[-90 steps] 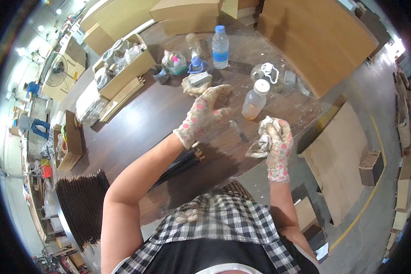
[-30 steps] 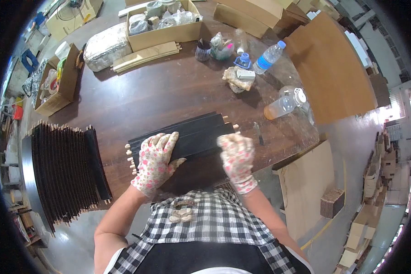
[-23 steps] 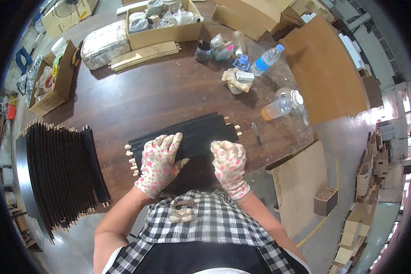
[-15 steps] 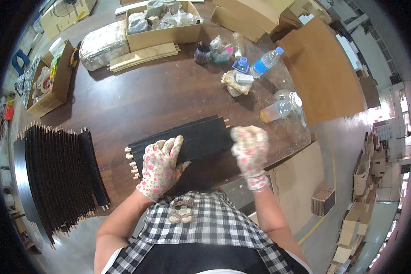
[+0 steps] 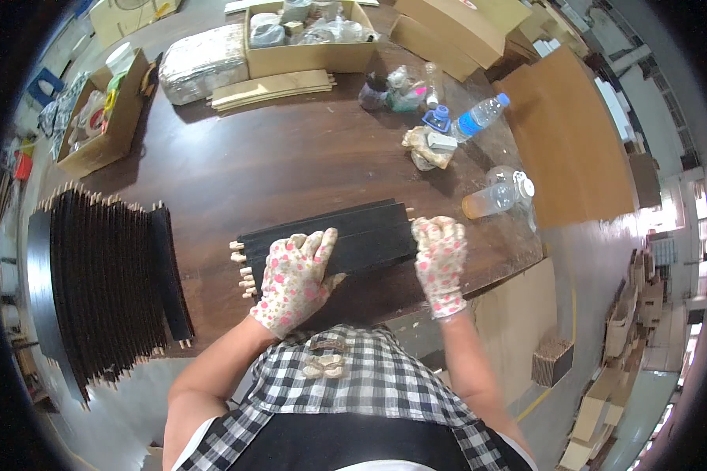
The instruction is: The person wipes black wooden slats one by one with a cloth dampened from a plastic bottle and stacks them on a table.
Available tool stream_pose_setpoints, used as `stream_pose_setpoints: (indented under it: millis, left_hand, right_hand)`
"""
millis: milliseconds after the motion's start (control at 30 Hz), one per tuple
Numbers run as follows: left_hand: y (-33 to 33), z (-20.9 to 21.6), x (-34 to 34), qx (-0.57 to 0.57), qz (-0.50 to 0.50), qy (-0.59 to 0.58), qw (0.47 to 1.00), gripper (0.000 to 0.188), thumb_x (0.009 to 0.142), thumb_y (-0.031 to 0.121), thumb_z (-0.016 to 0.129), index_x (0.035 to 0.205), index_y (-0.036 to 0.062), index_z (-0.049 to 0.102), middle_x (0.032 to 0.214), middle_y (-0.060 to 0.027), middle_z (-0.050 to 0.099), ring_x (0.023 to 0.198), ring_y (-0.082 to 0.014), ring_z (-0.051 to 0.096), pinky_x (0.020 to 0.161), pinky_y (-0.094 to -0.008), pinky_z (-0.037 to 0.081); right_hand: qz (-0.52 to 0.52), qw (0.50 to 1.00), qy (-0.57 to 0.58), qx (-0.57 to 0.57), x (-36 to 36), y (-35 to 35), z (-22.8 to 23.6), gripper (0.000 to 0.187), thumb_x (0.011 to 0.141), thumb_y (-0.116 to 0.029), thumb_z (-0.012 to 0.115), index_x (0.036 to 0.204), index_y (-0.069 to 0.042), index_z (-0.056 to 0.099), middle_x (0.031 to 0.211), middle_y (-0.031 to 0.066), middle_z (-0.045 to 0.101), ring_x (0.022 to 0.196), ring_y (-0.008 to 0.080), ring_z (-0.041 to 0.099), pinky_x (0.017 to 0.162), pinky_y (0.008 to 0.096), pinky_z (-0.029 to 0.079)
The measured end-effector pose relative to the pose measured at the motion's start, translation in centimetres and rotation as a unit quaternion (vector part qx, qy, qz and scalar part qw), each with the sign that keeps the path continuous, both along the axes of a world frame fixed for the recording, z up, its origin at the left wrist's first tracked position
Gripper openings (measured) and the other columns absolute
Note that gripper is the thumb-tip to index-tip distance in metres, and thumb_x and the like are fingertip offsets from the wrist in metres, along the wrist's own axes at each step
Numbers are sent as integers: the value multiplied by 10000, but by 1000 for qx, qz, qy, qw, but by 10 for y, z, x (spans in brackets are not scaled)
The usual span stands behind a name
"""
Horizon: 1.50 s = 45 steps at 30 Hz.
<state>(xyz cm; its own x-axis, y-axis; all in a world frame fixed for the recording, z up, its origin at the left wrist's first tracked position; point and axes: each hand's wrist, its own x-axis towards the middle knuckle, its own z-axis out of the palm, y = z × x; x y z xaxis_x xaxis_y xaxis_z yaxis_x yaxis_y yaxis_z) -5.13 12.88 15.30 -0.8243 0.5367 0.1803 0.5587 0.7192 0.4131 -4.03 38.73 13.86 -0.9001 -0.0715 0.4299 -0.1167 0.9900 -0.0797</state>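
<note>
Several flat black wooden slats (image 5: pixel 369 238) lie side by side in front of me, pale dowel pegs sticking out at their ends. My left hand (image 5: pixel 297 275), in a white glove with a pink flower print, rests palm down on their left part. Its fingers are stretched out and the thumb is spread along the near edge. At the right end of the slats is my right hand (image 5: pixel 441 263), gloved alike. Its fingers are curled closed beside a protruding peg, and whatever they hold is hidden.
A tall row of black slats (image 5: pixel 110 275) stands at the table's left. Cardboard boxes (image 5: pixel 314 59) (image 5: pixel 106 145), a wrapped bundle (image 5: pixel 204 63) and pale wood strips (image 5: pixel 275 89) sit farther back. Bottles (image 5: pixel 483 116) (image 5: pixel 495 200) stand or lie near the right edge of the brown table (image 5: pixel 291 157).
The whole view has shifted slightly, with the table things appearing farther right. My right hand, blurred before, is sharper now at the slats' right end. My left hand keeps its place on the slats.
</note>
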Motion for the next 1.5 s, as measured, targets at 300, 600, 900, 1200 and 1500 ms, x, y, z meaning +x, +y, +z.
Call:
stream_pose_setpoints:
  millis: [300, 600, 900, 1200, 1500]
  left_hand:
    - [-18, -2, 10, 7, 50, 25, 998, 835, 687, 322, 801, 1382, 37, 437, 1296, -119, 536, 1219, -310, 483, 1027, -462, 354]
    - [-67, -51, 17, 284, 88, -25, 954, 958, 658, 295, 863, 1454, 74, 379, 1165, -82, 623, 1067, -268, 566, 907, -397, 476]
    - [-78, -49, 20, 316, 93, -65, 942, 1058, 648, 301, 869, 1500, 86, 278, 1217, -64, 627, 1066, -270, 571, 887, -382, 505]
    - [-87, -62, 20, 263, 87, -4, 961, 1037, 683, 443, 830, 1491, 66, 300, 1192, -70, 642, 1094, -248, 562, 921, -375, 492]
    - [-82, -56, 14, 239, 73, 46, 967, 1047, 647, 482, 836, 1482, 97, 334, 1184, -63, 638, 1090, -225, 569, 865, -345, 520]
  right_hand:
    - [159, 986, -24, -42, 12, -79, -5, 236, 782, -148, 632, 1014, -152, 668, 987, 19, 585, 905, 226, 543, 744, 380, 446]
    - [198, 978, -13, -66, 12, -105, -4, 280, 752, -87, 664, 1031, -103, 683, 989, 60, 607, 896, 234, 559, 760, 365, 472]
    - [186, 980, 8, -65, 10, -82, -4, 162, 786, -79, 620, 922, -150, 670, 905, 35, 617, 849, 208, 549, 739, 366, 447]
    - [225, 974, 8, -37, 6, -99, -2, 247, 732, -87, 625, 955, -187, 654, 927, 4, 595, 849, 206, 553, 755, 389, 435]
    - [300, 952, -39, -53, 5, -141, 5, 248, 708, -133, 681, 948, -192, 681, 954, -27, 602, 917, 194, 560, 760, 378, 434]
